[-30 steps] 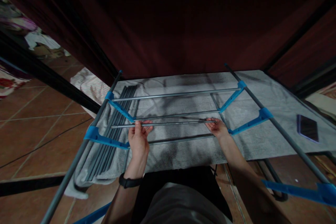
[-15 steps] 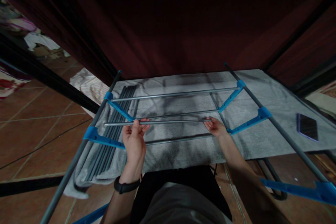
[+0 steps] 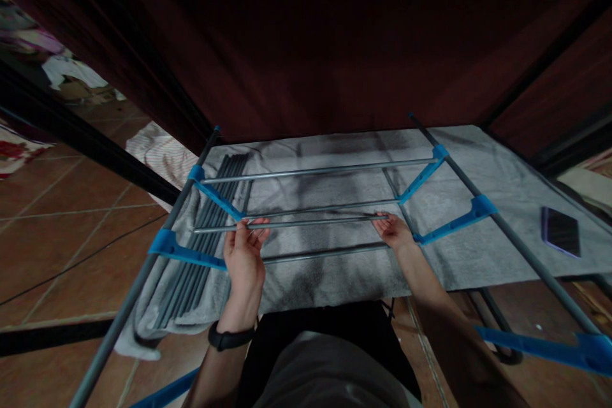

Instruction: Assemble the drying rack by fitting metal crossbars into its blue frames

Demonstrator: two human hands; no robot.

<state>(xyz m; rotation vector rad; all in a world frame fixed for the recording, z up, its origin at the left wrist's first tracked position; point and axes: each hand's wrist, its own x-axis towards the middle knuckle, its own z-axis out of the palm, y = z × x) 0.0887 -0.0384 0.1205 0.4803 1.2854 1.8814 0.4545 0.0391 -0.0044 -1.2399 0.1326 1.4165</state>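
A thin grey metal tube [image 3: 315, 223] lies level across both my hands. My left hand [image 3: 245, 252] pinches it near its left end, thumb on top. The fingers of my right hand [image 3: 392, 229] close on its right end. Around it stands a rack frame of grey poles, with a left pole [image 3: 127, 312] and a right pole [image 3: 535, 268] joined by crossbars. A blue plastic bracket arm [image 3: 191, 254] juts inward from the left pole, and another blue bracket arm [image 3: 454, 224] from the right. The held tube's left end is apart from the left pole.
Several loose grey tubes [image 3: 203, 255] lie side by side on the grey cloth [image 3: 315, 287] at left. A phone [image 3: 560, 231] rests on the cloth at right. Dark red panels [image 3: 306, 57] rise behind. A cable [image 3: 86, 258] crosses the tiled floor.
The held tube has shifted slightly to the right, and its left end sits a little lower. Both hands keep their hold; the frame stays in place.
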